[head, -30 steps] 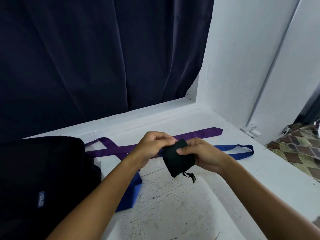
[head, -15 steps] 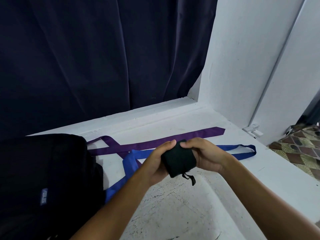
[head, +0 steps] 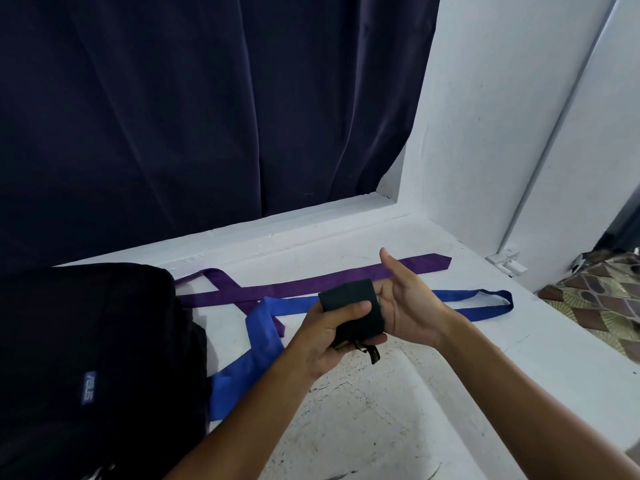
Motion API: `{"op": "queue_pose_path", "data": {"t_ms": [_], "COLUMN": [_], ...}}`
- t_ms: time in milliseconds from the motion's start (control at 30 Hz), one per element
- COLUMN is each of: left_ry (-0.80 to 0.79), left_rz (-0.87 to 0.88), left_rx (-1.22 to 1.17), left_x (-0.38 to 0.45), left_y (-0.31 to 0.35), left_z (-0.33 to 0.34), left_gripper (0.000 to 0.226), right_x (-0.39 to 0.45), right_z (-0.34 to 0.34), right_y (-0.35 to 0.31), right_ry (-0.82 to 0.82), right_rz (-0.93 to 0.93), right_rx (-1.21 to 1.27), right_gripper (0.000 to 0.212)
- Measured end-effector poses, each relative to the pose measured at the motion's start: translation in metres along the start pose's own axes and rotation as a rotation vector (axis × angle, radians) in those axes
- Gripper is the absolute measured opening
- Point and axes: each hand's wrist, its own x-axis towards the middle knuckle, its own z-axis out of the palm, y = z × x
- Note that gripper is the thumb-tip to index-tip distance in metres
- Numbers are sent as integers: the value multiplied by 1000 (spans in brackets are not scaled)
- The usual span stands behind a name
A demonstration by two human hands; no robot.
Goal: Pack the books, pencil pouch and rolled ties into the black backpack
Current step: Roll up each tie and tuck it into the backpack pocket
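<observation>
A dark navy curtain hangs in folds well beyond the hands, its hem reaching a white ledge with worn, speckled paint that lies beneath them. To the right of the hands rises a white wall, and further right a white door frame. A small white latch sits at the foot of the frame, near the ledge's right edge. Beyond that edge, at the far right, shows a patterned cloth in brown and green.
</observation>
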Motion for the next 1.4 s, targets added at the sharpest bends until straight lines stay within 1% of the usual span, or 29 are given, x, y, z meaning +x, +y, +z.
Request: {"op": "queue_pose_path", "data": {"t_ms": [133, 300, 500, 600, 700, 800, 833, 900, 1000, 1100, 1200, 1267, 1333, 1400], "left_ry": [19, 42, 48, 45, 44, 77, 83, 96, 94, 80, 63, 57, 51, 31], "left_rz": [21, 61, 104, 114, 128, 142, 145, 149, 163, 177, 172, 166, 157, 147], "left_rx": [1, 21, 33, 33, 40, 23, 20, 31, 57, 61, 45, 49, 62, 73], "left_x": [-3, -5, -4, -4, -2, -1, -1, 0, 0, 1, 2, 1, 1, 1], "left_y": [0, 1, 5, 6, 6, 5, 4, 3, 4, 6, 9, 13, 16, 18], "left_z": [0, -2, -2, -3, -4, -5, -5, -4, -1, 1, 2, 1, -3, -6], "left_gripper": [50, 53, 50, 45, 41, 28, 29, 39, 51, 52, 54, 62, 68, 63], "right_x": [-2, -2, -3, -4, -3, -2, -2, -3, -6, -4, -1, -1, -5, -10], "right_z": [6, 14, 20, 23, 27, 33, 35, 38, 43, 49, 52, 52, 51, 47], "right_y": [-1, 2, 2, 2, 6, 10, 10, 9, 9, 12, 15, 14, 9, 1], "right_ry": [-9, 48, 62, 73, 159, 281, 310, 354, 438, 552, 653, 636, 516, 365], "right_rz": [-2, -22, -42, -65, -95, -145, -160, -181, -235, -319, -383, -371, -285, -194], "right_rx": [-82, -151, -153, -153, -166, -180, -189, -209, -169, -143, -190, -216, -166, -119], "right_gripper": [86, 80, 89, 90, 89, 81, 78, 72, 65, 60, 47, 45, 56, 64]}}
